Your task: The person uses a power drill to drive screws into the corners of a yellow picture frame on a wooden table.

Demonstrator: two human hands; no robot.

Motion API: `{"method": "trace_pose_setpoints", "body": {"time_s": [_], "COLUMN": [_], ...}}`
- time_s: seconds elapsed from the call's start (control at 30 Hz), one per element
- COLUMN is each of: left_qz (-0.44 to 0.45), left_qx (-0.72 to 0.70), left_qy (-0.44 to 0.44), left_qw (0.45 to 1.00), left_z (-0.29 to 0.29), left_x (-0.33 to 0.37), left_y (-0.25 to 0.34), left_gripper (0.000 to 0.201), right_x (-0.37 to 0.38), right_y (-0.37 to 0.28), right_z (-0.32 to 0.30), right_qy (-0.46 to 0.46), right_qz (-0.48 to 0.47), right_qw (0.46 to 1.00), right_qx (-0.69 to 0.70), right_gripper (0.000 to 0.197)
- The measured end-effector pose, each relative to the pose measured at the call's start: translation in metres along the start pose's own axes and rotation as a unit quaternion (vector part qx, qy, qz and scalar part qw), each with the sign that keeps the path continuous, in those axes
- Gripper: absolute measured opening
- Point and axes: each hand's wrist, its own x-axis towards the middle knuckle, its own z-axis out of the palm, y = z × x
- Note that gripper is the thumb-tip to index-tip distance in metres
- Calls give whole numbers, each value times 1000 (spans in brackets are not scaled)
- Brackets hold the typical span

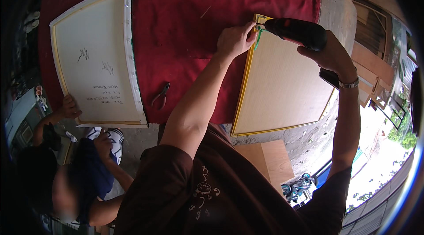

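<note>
My right hand is wrapped round the grip of a black cordless drill, which points left. Its bit meets the upper left corner of a yellow-edged picture frame, lying with its pale backing board up. At that corner my left hand pinches with thumb and forefinger beside the bit; what sits between the fingertips is too small to make out. A green strip hangs from the frame just below the bit.
Red cloth covers the table. Dark-handled pliers lie left of my arm. At the left, another person's hand touches a stretched canvas, back side up. A wooden box stands below the table edge.
</note>
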Motion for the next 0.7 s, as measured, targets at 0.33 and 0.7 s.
{"method": "trace_pose_setpoints", "body": {"time_s": [0.33, 0.7], "left_qz": [17, -111], "left_qx": [-9, -342], "left_qy": [27, 46], "left_qw": [999, 932], "left_z": [-1, -21], "left_x": [-1, -3], "left_y": [-1, 3], "left_gripper": [34, 34], "right_x": [-4, -95], "right_y": [5, 18], "right_z": [4, 20], "right_qy": [-5, 21], "right_qz": [36, 145], "right_qw": [999, 977], "right_qx": [-5, 158], "right_gripper": [36, 62]}}
